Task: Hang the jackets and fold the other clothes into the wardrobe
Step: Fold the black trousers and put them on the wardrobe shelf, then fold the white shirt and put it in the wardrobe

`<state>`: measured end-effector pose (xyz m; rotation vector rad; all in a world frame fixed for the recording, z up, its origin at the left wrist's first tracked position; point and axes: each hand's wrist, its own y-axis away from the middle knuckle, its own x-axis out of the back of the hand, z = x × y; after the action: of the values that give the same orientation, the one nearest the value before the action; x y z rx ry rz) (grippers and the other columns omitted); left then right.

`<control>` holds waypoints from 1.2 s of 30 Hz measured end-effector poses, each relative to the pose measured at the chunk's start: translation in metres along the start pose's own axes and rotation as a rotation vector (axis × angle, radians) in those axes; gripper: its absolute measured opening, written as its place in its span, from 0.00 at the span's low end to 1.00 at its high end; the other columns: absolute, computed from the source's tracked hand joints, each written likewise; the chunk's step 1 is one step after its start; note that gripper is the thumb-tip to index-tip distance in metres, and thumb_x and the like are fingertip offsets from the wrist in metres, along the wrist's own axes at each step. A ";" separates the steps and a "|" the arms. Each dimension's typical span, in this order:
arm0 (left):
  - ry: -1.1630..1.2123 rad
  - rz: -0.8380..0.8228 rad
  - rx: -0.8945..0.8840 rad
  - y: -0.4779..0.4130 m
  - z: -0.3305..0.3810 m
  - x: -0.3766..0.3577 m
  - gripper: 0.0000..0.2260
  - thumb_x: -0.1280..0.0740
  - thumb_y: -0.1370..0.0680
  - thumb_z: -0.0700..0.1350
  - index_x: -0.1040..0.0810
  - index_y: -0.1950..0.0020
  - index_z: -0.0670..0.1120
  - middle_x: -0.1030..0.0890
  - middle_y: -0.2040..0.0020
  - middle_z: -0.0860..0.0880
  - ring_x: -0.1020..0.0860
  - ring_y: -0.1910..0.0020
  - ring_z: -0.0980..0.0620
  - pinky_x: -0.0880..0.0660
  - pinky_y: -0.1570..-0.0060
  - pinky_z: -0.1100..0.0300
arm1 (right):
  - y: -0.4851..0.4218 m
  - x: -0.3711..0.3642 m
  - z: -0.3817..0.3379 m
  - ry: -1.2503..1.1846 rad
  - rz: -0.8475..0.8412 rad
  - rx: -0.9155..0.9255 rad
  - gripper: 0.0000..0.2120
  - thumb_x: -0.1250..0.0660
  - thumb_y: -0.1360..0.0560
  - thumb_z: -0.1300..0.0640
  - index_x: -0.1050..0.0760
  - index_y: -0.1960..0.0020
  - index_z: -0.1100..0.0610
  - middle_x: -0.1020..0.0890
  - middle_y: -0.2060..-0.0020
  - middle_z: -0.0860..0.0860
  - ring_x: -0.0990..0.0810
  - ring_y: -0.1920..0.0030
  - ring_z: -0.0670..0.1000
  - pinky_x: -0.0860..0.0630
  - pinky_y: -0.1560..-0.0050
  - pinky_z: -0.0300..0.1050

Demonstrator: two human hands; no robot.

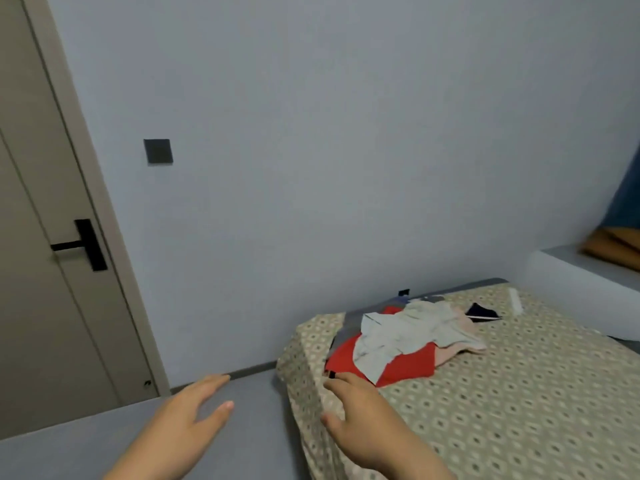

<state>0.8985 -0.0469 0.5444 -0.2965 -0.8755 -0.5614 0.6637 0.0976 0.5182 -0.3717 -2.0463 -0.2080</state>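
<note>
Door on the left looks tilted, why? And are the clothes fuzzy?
Head view: the wide lens leans the door sideways; the clothes pile on the bed is slightly blurred; light is dim and even, no glare.

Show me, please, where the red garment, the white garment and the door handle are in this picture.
red garment [412,368]: head view, on its bare lower part near the bed's corner.
white garment [408,328]: head view, on its crumpled middle.
door handle [66,245]: head view, on the black lever.
</note>
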 end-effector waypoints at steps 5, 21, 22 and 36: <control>0.009 -0.110 -0.103 -0.044 0.056 -0.067 0.21 0.34 0.21 0.52 0.30 0.27 0.55 0.33 0.26 0.58 0.38 0.26 0.61 0.44 0.31 0.69 | 0.010 0.030 0.083 -0.058 0.066 -0.111 0.25 0.40 0.21 0.44 0.34 0.25 0.48 0.33 0.28 0.44 0.36 0.27 0.46 0.40 0.31 0.38; 0.141 -0.273 -0.117 -0.238 0.019 -0.168 0.21 0.34 0.20 0.52 0.30 0.27 0.54 0.32 0.25 0.55 0.41 0.25 0.62 0.44 0.26 0.62 | -0.129 0.001 0.188 -0.100 -0.015 -0.306 0.21 0.38 0.20 0.47 0.30 0.28 0.50 0.28 0.32 0.43 0.31 0.32 0.42 0.37 0.35 0.34; 0.148 -0.273 -0.100 -0.250 0.011 -0.173 0.22 0.34 0.20 0.52 0.30 0.27 0.53 0.33 0.25 0.54 0.41 0.25 0.61 0.44 0.26 0.62 | -0.141 -0.004 0.192 -0.090 -0.041 -0.315 0.21 0.38 0.21 0.47 0.30 0.29 0.50 0.28 0.32 0.43 0.30 0.32 0.43 0.36 0.35 0.34; 0.217 -0.215 0.089 -0.330 -0.056 -0.193 0.21 0.34 0.21 0.52 0.27 0.28 0.50 0.29 0.27 0.52 0.33 0.28 0.57 0.41 0.31 0.65 | -0.264 -0.022 0.222 0.014 -0.212 -0.309 0.20 0.39 0.20 0.49 0.28 0.29 0.51 0.26 0.31 0.45 0.29 0.32 0.44 0.36 0.40 0.34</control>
<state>0.6458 -0.2774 0.3644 -0.0580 -0.7231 -0.7366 0.3989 -0.0873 0.3943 -0.3393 -2.0411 -0.6599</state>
